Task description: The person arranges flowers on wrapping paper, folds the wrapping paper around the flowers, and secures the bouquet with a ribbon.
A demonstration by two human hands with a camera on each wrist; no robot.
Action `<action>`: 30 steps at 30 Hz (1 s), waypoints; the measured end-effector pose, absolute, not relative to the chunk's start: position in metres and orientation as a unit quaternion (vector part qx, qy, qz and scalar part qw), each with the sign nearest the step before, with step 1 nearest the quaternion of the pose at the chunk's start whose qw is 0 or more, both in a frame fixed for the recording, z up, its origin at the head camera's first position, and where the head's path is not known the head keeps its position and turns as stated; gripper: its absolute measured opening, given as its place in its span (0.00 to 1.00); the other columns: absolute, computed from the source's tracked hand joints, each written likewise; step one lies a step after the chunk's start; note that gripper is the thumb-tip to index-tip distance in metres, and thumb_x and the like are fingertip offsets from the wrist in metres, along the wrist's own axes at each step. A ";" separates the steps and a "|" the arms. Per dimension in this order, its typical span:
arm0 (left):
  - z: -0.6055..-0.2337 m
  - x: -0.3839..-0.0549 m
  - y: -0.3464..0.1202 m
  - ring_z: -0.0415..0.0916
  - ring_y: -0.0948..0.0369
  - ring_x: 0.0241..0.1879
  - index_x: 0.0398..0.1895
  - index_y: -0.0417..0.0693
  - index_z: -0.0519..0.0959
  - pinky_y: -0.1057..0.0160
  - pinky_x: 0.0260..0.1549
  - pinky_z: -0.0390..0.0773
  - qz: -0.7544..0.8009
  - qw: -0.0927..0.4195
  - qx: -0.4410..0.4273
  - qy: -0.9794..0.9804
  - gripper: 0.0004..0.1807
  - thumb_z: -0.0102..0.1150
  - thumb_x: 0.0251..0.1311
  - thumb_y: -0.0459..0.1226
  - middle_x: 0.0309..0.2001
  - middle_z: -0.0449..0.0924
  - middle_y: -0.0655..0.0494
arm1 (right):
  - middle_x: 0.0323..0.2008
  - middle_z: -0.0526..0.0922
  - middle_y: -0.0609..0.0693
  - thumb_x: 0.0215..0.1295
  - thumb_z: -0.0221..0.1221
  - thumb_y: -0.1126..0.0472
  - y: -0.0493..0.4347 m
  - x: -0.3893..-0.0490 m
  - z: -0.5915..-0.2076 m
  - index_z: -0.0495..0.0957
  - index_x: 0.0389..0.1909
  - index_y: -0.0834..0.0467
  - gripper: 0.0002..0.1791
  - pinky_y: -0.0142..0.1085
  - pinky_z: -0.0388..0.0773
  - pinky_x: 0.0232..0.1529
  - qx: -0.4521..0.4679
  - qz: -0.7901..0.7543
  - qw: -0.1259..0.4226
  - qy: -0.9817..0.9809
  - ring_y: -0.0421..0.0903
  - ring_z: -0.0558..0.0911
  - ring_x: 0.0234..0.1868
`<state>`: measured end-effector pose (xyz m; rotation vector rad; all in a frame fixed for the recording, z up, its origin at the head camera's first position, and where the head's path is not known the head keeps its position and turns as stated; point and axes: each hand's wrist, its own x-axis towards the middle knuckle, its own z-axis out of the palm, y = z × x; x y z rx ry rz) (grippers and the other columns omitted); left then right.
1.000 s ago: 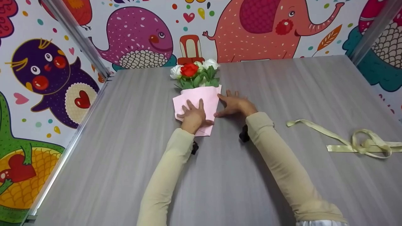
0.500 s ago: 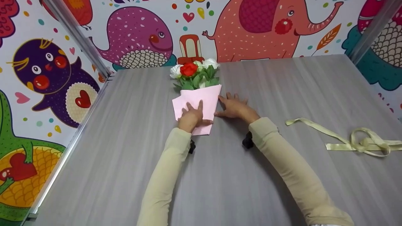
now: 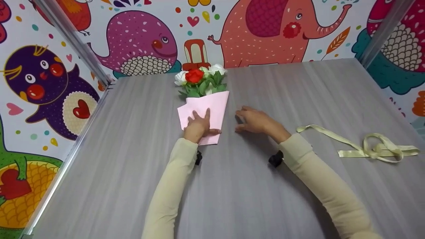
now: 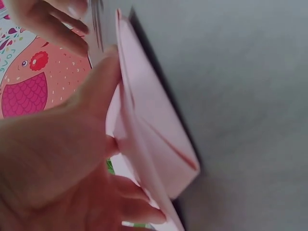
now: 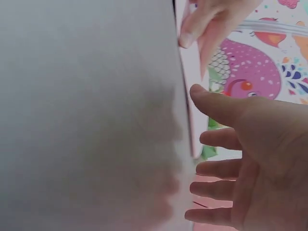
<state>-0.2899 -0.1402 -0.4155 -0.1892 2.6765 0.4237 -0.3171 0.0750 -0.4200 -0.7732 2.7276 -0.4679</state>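
Observation:
A bouquet wrapped in pink paper (image 3: 215, 106) lies on the grey table, its red rose (image 3: 194, 76), white roses (image 3: 217, 69) and green leaves pointing to the far edge. My left hand (image 3: 198, 127) presses on the wrap with spread fingers, the thumb near its right edge. In the left wrist view the folded layers of the pink paper (image 4: 159, 139) show beneath that hand. My right hand (image 3: 254, 121) is just right of the bouquet, apart from it and holding nothing. Its fingers (image 5: 216, 168) are relaxed over the table in the right wrist view.
A pale yellow-green ribbon (image 3: 382, 151) lies loosely looped on the right side of the table, one tail reaching toward my right forearm. Walls with cartoon animals (image 3: 265, 39) and metal posts (image 3: 71, 39) bound the table at the back and left.
My right hand has come off the wrap's right edge and moved right, toward me. The left hand stays pressed on the paper. The head view has shifted slightly.

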 end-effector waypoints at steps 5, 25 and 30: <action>-0.416 -0.285 -0.145 0.42 0.36 0.79 0.82 0.63 0.41 0.29 0.66 0.61 0.152 0.204 -0.073 0.964 0.58 0.66 0.56 0.61 0.81 0.34 0.35 | 0.72 0.67 0.65 0.65 0.66 0.53 0.097 -0.303 -0.412 0.72 0.68 0.62 0.33 0.60 0.66 0.68 -0.285 -0.158 0.066 0.943 0.61 0.67 0.73; -0.416 -0.285 -0.185 0.37 0.33 0.78 0.82 0.62 0.39 0.29 0.70 0.51 0.171 0.215 -0.057 0.960 0.58 0.66 0.58 0.59 0.81 0.30 0.34 | 0.70 0.65 0.69 0.67 0.65 0.51 0.255 -0.274 -0.381 0.73 0.66 0.64 0.31 0.69 0.61 0.66 -0.156 -0.242 0.064 0.956 0.71 0.63 0.70; -0.416 -0.284 -0.200 0.32 0.32 0.79 0.82 0.62 0.36 0.29 0.72 0.47 0.189 0.227 -0.058 0.954 0.58 0.65 0.59 0.57 0.80 0.26 0.34 | 0.71 0.59 0.74 0.66 0.64 0.47 0.298 -0.268 -0.376 0.69 0.68 0.67 0.38 0.73 0.57 0.64 -0.126 -0.234 0.109 0.958 0.76 0.58 0.70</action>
